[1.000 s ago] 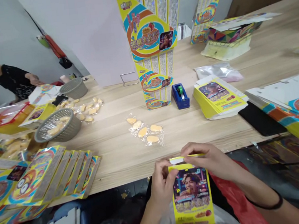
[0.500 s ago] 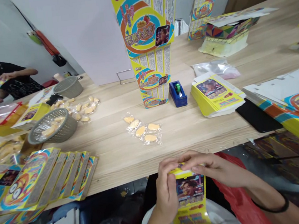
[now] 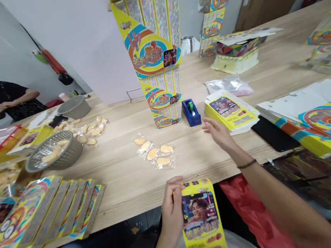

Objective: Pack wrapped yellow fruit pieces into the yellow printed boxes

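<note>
L hand (image 3: 172,203) grips yellow carton (image 3: 201,231) at its upper-left edge, approx. 6 o'clock; Chinese title on front, small print n/legible. Wrapped pieces (image 3: 152,154) on counter (image 3: 118,157), approx. 7 o'clock, near ctr. R hand (image 3: 218,132), approx. 3–4 o'clock: nothing held, fingers loosely apart, near blue tape dispenser (image 3: 193,117), approx. 3 o'clock. Stacked display boxes (image 3: 149,57), 12 o'clock: Chinese title incl. "大金牙"; fine print n/legible.

We see a yellow pack (image 3: 203,229) with a dark photo (image 3: 192,202), a blue dispenser (image 3: 194,119) with green tape (image 3: 191,106), grey baskets (image 3: 74,150), and boxes (image 3: 144,44) ringed in blue and orange.
</note>
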Demonstrator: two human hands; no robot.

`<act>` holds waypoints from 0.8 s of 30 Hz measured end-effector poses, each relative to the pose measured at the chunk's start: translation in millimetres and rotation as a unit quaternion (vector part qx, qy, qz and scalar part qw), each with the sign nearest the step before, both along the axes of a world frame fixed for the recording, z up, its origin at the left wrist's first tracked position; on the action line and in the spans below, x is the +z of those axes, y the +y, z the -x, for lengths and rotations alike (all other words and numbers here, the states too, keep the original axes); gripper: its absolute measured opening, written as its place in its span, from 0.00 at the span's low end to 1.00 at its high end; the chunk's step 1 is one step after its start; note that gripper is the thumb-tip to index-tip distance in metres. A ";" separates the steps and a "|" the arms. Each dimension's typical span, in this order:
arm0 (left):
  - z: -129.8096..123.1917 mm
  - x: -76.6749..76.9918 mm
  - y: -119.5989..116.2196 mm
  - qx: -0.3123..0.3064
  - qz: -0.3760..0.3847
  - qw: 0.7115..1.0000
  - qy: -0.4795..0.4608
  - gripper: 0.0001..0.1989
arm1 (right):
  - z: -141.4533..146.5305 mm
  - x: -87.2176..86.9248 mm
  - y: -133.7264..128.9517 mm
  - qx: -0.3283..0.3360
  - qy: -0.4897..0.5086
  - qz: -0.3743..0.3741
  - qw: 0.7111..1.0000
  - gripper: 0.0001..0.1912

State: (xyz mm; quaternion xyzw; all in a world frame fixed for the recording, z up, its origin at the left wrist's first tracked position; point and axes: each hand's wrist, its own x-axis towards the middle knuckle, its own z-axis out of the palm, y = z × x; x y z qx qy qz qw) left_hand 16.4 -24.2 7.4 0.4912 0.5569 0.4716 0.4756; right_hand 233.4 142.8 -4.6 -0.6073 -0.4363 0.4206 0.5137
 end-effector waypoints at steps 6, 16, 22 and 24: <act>6.1 1.0 -4.1 -0.050 0.061 0.996 -0.040 0.13 | -6.9 -9.2 98.7 -0.018 -0.005 0.096 0.995 0.09; 9.1 -13.5 3.9 -0.015 0.141 0.987 -0.069 0.16 | 10.3 -50.6 80.1 -0.053 0.016 0.041 0.998 0.11; 1.9 -9.1 9.5 0.018 0.115 0.991 -0.066 0.14 | 10.2 -59.8 74.4 -0.077 -0.018 0.018 0.997 0.11; 4.9 -5.4 12.7 0.029 0.113 0.990 -0.077 0.15 | 11.5 -51.9 62.2 -0.052 -0.023 0.001 0.998 0.12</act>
